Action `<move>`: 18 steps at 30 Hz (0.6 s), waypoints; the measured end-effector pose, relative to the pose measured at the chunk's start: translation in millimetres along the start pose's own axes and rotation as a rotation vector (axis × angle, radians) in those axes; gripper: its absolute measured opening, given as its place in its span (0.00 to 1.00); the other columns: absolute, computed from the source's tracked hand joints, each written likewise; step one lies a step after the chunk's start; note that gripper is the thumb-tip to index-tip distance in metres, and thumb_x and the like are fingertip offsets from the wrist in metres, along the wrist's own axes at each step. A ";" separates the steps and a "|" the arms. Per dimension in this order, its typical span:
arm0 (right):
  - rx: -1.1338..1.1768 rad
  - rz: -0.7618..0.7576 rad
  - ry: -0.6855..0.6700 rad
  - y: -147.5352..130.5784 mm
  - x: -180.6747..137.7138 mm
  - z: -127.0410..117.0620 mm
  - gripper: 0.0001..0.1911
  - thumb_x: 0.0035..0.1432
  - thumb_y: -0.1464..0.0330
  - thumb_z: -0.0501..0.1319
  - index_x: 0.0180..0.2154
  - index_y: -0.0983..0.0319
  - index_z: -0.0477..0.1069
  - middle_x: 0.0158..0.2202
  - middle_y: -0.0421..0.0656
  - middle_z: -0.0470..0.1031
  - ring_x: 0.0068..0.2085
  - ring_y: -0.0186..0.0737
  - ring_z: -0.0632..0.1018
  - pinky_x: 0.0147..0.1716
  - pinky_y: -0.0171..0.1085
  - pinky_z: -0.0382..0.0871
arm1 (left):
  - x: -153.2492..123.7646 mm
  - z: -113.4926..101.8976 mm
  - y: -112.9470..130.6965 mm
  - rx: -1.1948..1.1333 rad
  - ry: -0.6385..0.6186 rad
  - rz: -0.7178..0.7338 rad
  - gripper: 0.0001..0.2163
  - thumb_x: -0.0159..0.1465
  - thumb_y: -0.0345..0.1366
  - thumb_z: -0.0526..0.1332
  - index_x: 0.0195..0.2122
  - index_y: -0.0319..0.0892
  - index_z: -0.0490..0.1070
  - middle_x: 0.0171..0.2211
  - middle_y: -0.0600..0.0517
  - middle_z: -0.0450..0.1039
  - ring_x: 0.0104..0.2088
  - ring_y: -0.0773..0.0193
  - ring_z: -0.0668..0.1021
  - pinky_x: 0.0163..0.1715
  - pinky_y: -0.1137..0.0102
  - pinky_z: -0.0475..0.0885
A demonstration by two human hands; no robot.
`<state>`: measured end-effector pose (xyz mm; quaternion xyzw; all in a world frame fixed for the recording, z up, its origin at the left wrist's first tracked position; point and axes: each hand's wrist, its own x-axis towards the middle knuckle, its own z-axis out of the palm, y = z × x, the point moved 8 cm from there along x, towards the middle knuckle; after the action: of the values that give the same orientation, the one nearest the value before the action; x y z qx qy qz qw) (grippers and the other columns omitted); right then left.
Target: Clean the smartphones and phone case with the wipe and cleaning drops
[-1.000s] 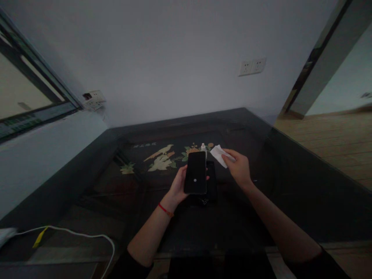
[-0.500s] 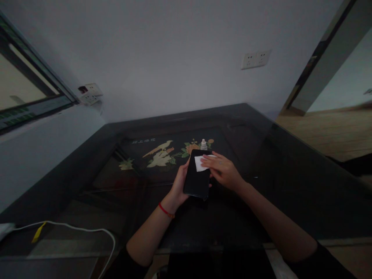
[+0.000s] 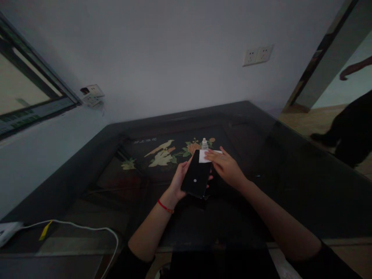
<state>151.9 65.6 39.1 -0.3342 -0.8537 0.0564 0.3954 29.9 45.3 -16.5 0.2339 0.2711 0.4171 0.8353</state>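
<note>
A black smartphone (image 3: 194, 176) lies across the palm of my left hand (image 3: 178, 182), whose fingers wrap round its far edge. One small light spot shows on its dark screen. My right hand (image 3: 228, 167) presses a white wipe (image 3: 204, 156) flat against the phone's upper end, with the fingers on top of the cloth. Just beyond the phone stands a small clear bottle (image 3: 204, 144) with a white cap, upright on the dark table.
The dark glossy table (image 3: 116, 217) bears a bird-and-flower picture (image 3: 161, 158). A white cable (image 3: 81, 228) with a yellow tag (image 3: 45, 231) runs along the front left, from a white power strip (image 3: 10, 232). Another person's dark-clothed leg (image 3: 353, 131) shows at the right.
My right hand has slid the wipe up to the phone's top end. The light spot has appeared on the screen. A person has come into view at the right.
</note>
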 end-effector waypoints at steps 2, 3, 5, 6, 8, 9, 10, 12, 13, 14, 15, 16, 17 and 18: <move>-0.033 0.075 0.063 13.3 0.3 -7.5 0.21 0.61 0.78 0.48 0.50 0.59 0.72 0.53 0.47 0.75 0.55 0.42 0.74 0.62 0.59 0.56 | -3.9 11.3 -4.5 0.042 -0.103 -0.044 0.29 0.65 0.45 0.48 0.67 0.53 0.43 0.45 0.40 0.75 0.40 0.46 0.80 0.35 0.53 0.74; -0.036 0.080 0.081 14.2 0.2 -9.4 0.21 0.61 0.78 0.48 0.50 0.59 0.71 0.53 0.47 0.75 0.55 0.42 0.74 0.61 0.58 0.57 | -5.3 14.2 -4.7 0.053 -0.124 -0.045 0.30 0.64 0.45 0.49 0.67 0.54 0.41 0.45 0.40 0.75 0.40 0.45 0.80 0.35 0.53 0.74; -0.028 0.042 0.083 6.7 0.0 -8.5 0.21 0.61 0.78 0.49 0.50 0.59 0.72 0.54 0.46 0.74 0.57 0.42 0.72 0.61 0.56 0.59 | -6.1 14.4 -2.6 0.053 -0.114 -0.030 0.31 0.64 0.45 0.50 0.67 0.55 0.41 0.46 0.41 0.75 0.40 0.46 0.80 0.35 0.53 0.74; -0.019 0.004 0.063 -0.6 -0.2 -5.4 0.21 0.60 0.78 0.49 0.50 0.59 0.72 0.54 0.46 0.74 0.58 0.42 0.72 0.61 0.55 0.59 | -5.2 11.7 -1.0 0.044 -0.086 -0.017 0.30 0.64 0.45 0.49 0.67 0.55 0.42 0.45 0.42 0.75 0.39 0.47 0.80 0.35 0.53 0.74; 0.011 -0.093 -0.015 -19.4 -1.7 4.8 0.21 0.60 0.78 0.50 0.50 0.59 0.72 0.54 0.46 0.74 0.58 0.41 0.71 0.62 0.55 0.57 | -1.7 0.1 3.1 0.021 0.018 0.023 0.28 0.65 0.43 0.48 0.67 0.52 0.46 0.44 0.45 0.76 0.36 0.51 0.80 0.37 0.55 0.74; 0.033 -0.148 -0.066 -30.0 -3.3 11.1 0.21 0.60 0.79 0.50 0.50 0.59 0.72 0.54 0.45 0.74 0.58 0.40 0.71 0.63 0.55 0.56 | 0.4 -8.0 5.1 0.011 0.087 0.049 0.27 0.65 0.41 0.48 0.66 0.50 0.49 0.43 0.46 0.77 0.34 0.54 0.80 0.38 0.57 0.74; 0.058 -0.202 -0.114 -40.5 -5.4 17.0 0.21 0.60 0.79 0.50 0.50 0.59 0.72 0.54 0.45 0.74 0.58 0.39 0.71 0.63 0.53 0.56 | 2.1 -16.6 6.9 0.001 0.159 0.074 0.27 0.65 0.40 0.48 0.66 0.48 0.51 0.41 0.47 0.77 0.32 0.57 0.80 0.39 0.59 0.74; 0.125 -0.306 -0.199 -60.2 -10.7 26.7 0.21 0.59 0.78 0.50 0.51 0.61 0.71 0.54 0.45 0.74 0.59 0.38 0.70 0.63 0.50 0.58 | 4.4 -30.9 9.0 -0.021 0.271 0.113 0.26 0.65 0.39 0.48 0.65 0.44 0.56 0.40 0.48 0.78 0.32 0.60 0.79 0.42 0.63 0.72; 0.161 -0.350 -0.230 -68.3 -13.4 30.0 0.21 0.59 0.78 0.50 0.51 0.61 0.71 0.54 0.45 0.74 0.59 0.37 0.70 0.62 0.49 0.58 | 5.3 -34.5 9.9 -0.038 0.291 0.131 0.26 0.65 0.39 0.48 0.64 0.43 0.56 0.41 0.48 0.78 0.33 0.60 0.79 0.44 0.64 0.71; 0.195 -0.387 -0.254 -74.6 -15.7 32.1 0.21 0.58 0.78 0.51 0.51 0.61 0.70 0.54 0.45 0.74 0.59 0.37 0.70 0.62 0.49 0.58 | 5.8 -36.2 10.6 -0.055 0.295 0.145 0.26 0.65 0.39 0.48 0.64 0.42 0.56 0.43 0.48 0.78 0.35 0.60 0.79 0.46 0.65 0.70; 0.223 -0.414 -0.268 -78.8 -17.3 33.2 0.21 0.58 0.78 0.51 0.51 0.61 0.70 0.54 0.45 0.74 0.59 0.37 0.70 0.62 0.49 0.58 | 5.9 -36.3 11.1 -0.067 0.288 0.152 0.26 0.65 0.39 0.47 0.65 0.42 0.56 0.45 0.48 0.77 0.38 0.60 0.79 0.48 0.65 0.69; 0.239 -0.430 -0.273 -80.5 -18.1 33.4 0.22 0.58 0.78 0.51 0.51 0.61 0.71 0.54 0.45 0.74 0.59 0.37 0.70 0.62 0.49 0.58 | 5.5 -35.6 11.3 -0.072 0.283 0.153 0.26 0.66 0.39 0.47 0.65 0.42 0.56 0.46 0.48 0.77 0.39 0.60 0.79 0.49 0.65 0.69; 0.240 -0.427 -0.269 -79.1 -17.6 32.9 0.22 0.58 0.78 0.51 0.51 0.61 0.71 0.54 0.45 0.74 0.58 0.37 0.70 0.62 0.50 0.58 | 4.7 -34.7 11.1 -0.069 0.282 0.146 0.26 0.66 0.40 0.46 0.65 0.42 0.56 0.46 0.47 0.77 0.39 0.59 0.79 0.49 0.64 0.69; 0.221 -0.401 -0.255 -74.2 -15.9 31.9 0.22 0.58 0.78 0.51 0.51 0.61 0.71 0.54 0.45 0.74 0.58 0.37 0.71 0.62 0.50 0.58 | 3.7 -33.4 10.8 -0.062 0.283 0.138 0.26 0.66 0.40 0.46 0.65 0.43 0.56 0.45 0.47 0.77 0.38 0.59 0.80 0.48 0.63 0.69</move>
<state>97.5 4.0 34.0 -0.1033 -0.9344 0.1115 0.3221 3.9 59.6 -35.6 0.1648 0.3561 0.5105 0.7651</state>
